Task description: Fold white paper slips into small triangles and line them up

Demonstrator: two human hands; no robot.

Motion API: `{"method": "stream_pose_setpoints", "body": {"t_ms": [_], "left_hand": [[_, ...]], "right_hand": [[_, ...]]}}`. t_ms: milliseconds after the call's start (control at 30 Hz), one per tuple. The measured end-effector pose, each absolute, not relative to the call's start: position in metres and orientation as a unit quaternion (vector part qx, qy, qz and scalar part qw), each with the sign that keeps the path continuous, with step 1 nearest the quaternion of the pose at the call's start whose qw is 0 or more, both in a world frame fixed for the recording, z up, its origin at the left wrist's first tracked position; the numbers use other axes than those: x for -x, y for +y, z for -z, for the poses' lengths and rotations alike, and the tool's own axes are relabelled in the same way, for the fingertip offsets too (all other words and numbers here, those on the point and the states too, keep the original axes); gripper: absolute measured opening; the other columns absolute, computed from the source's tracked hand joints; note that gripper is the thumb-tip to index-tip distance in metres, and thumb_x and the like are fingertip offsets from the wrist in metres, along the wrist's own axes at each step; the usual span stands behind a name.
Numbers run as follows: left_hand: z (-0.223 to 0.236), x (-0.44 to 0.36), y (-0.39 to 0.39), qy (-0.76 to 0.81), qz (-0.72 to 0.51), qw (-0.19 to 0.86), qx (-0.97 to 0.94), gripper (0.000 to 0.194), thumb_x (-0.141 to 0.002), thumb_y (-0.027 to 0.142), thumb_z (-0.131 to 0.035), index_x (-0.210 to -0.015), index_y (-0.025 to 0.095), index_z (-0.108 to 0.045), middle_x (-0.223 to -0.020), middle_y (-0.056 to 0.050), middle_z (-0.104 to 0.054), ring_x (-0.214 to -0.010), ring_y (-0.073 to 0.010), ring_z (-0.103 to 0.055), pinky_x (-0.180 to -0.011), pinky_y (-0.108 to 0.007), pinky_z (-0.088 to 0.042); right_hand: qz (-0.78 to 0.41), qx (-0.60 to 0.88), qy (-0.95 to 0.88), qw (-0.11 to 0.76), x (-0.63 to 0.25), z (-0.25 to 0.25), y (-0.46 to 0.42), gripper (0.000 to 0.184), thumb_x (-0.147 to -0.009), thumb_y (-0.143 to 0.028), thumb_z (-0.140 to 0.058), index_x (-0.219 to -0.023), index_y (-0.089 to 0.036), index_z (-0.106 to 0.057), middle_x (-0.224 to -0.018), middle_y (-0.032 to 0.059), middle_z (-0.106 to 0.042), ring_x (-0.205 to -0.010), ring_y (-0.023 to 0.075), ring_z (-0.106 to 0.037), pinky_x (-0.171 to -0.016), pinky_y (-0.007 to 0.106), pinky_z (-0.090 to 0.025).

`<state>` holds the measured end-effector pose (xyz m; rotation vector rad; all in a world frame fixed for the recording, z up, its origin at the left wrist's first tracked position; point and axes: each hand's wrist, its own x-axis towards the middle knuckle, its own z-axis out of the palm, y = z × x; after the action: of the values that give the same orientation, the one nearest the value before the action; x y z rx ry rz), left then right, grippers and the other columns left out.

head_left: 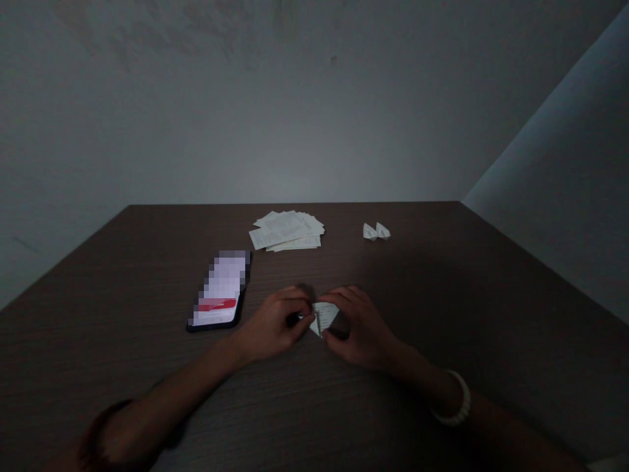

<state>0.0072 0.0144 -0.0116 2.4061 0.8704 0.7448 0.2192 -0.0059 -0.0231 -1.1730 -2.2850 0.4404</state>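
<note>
Between my two hands is a small folded piece of printed paper (325, 316), white with rows of dark text and a pointed lower end. My left hand (278, 321) pinches its left edge between thumb and fingers. On the other side, my right hand (361, 324) is curved around the right edge, fingers at the top and thumb at the lower point. The fingers cover parts of the paper, so its full shape is hidden. Both hands are low over the dark wooden table (236, 406).
A loose stack of printed paper slips (287, 231) lies toward the back of the table. To its right sits a folded white paper piece with two pointed wings (377, 231). A lit phone (221, 288) lies left of my hands. A grey wall (295, 131) rises behind the table.
</note>
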Motion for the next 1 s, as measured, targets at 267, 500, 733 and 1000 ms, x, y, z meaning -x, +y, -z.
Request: {"method": "stream_pose_setpoints", "body": {"t_ms": [267, 500, 733, 1000], "left_hand": [[0.013, -0.01, 0.015, 0.341, -0.261, 0.211, -0.878, 0.013, -0.087, 0.016, -0.053, -0.079, 0.015, -0.063, -0.087, -0.007, -0.061, -0.085, -0.0196, -0.057, -0.078, -0.035, -0.048], [0.019, -0.014, 0.018, 0.361, -0.272, 0.192, -0.871, 0.014, -0.087, 0.018, -0.054, -0.076, 0.016, -0.062, -0.086, -0.006, -0.061, -0.085, -0.0196, -0.056, -0.077, -0.035, -0.048], [0.019, -0.013, 0.02, 0.365, -0.278, 0.185, -0.869, 0.015, -0.089, 0.02, -0.052, -0.077, 0.015, -0.06, -0.087, -0.006, -0.06, -0.084, -0.019, -0.056, -0.076, -0.034, -0.047], [0.006, -0.001, 0.014, 0.276, -0.263, 0.269, -0.885, 0.021, -0.081, 0.013, -0.041, -0.091, 0.015, -0.059, -0.095, -0.008, -0.059, -0.091, -0.0224, -0.055, -0.081, -0.039, -0.046]], "right_hand": [[-0.15, 0.459, -0.833, 0.27, -0.217, 0.019, -0.009, 0.056, -0.071, -0.026, -0.065, -0.124, -0.021, -0.05, -0.122, 0.0101, -0.054, -0.115, 0.0275, -0.047, -0.099, 0.045, -0.038], [-0.152, 0.461, -0.833, 0.266, -0.216, 0.021, -0.01, 0.055, -0.071, -0.025, -0.064, -0.124, -0.022, -0.05, -0.124, 0.0104, -0.054, -0.117, 0.028, -0.046, -0.1, 0.046, -0.037], [-0.152, 0.46, -0.833, 0.268, -0.217, 0.019, -0.01, 0.05, -0.071, -0.025, -0.065, -0.119, -0.022, -0.053, -0.122, 0.0096, -0.055, -0.114, 0.0274, -0.048, -0.098, 0.045, -0.038], [-0.145, 0.459, -0.838, 0.258, -0.218, 0.022, -0.01, 0.039, -0.07, -0.025, -0.067, -0.108, -0.022, -0.06, -0.121, 0.0085, -0.055, -0.115, 0.0269, -0.047, -0.096, 0.044, -0.037]]}}
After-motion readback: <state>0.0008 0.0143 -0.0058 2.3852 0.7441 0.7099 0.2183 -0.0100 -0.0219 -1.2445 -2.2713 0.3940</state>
